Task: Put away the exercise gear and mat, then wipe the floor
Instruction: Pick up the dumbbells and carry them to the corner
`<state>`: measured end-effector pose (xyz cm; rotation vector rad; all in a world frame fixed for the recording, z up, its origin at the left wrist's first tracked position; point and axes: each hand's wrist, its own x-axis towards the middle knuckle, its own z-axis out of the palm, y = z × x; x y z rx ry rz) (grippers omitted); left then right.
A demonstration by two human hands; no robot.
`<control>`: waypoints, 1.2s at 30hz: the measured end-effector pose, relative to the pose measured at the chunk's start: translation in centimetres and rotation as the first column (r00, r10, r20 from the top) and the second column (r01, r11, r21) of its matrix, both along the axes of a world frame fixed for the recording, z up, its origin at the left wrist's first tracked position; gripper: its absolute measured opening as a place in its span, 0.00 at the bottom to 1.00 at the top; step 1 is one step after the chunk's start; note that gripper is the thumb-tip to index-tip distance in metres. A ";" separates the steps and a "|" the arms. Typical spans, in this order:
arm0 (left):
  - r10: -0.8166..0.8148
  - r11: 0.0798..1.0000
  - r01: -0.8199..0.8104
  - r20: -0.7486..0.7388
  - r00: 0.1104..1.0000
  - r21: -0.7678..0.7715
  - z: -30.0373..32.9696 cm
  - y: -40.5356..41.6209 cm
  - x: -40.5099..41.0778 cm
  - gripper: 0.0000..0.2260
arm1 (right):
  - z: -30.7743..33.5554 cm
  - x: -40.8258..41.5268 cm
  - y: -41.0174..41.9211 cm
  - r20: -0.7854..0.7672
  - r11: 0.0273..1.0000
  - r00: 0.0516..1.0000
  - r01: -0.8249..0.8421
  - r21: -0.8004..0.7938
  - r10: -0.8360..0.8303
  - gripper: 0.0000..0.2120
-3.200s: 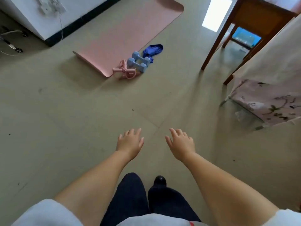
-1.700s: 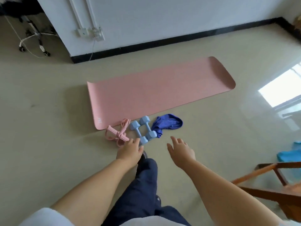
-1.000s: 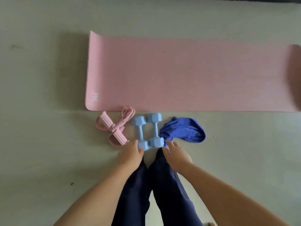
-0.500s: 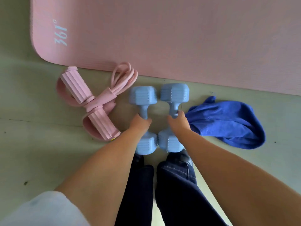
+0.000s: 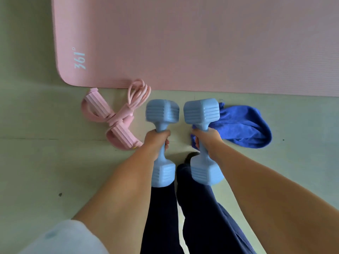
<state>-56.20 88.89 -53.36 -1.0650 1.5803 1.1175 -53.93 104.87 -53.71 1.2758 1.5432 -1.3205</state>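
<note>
My left hand (image 5: pixel 156 143) grips the handle of a light blue dumbbell (image 5: pixel 162 111), and my right hand (image 5: pixel 208 140) grips the handle of a second light blue dumbbell (image 5: pixel 201 110). Both dumbbells are raised off the floor, side by side above my feet. A pink exercise mat (image 5: pixel 183 43) lies unrolled across the top of the view. A pink pedal resistance band (image 5: pixel 117 118) with looped tubes lies on the floor left of the dumbbells. A crumpled blue cloth (image 5: pixel 244 127) lies on the floor to the right, partly behind the right dumbbell.
The pale floor (image 5: pixel 45 162) spreads around me with a few dark specks. My dark trousers (image 5: pixel 198 217) and one dark shoe tip (image 5: pixel 190 156) show below the dumbbells.
I walked up and bent down over the gear. Both hands closed on the dumbbell handles and lifted the dumbbells off the floor toward me.
</note>
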 end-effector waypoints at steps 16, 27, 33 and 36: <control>-0.451 0.889 0.457 -0.129 0.883 0.023 37.8 5.9 1.5 0.07 | 37.7 8.3 7.1 -0.028 0.977 0.979 0.204 0.059 -0.203 0.09; -0.770 0.609 0.791 -0.193 0.608 0.060 47.2 14.4 10.7 0.09 | 47.8 23.2 11.1 -0.200 0.741 0.726 0.671 -0.004 -0.658 0.11; -0.870 0.459 0.888 -0.187 0.456 0.029 47.7 23.5 17.1 0.06 | 49.4 32.8 19.3 -0.229 0.633 0.622 0.773 0.027 -0.749 0.10; -0.890 0.415 0.910 -0.197 0.412 0.027 48.3 29.7 20.2 0.08 | 49.9 36.9 25.0 -0.225 0.591 0.580 0.807 0.026 -0.783 0.08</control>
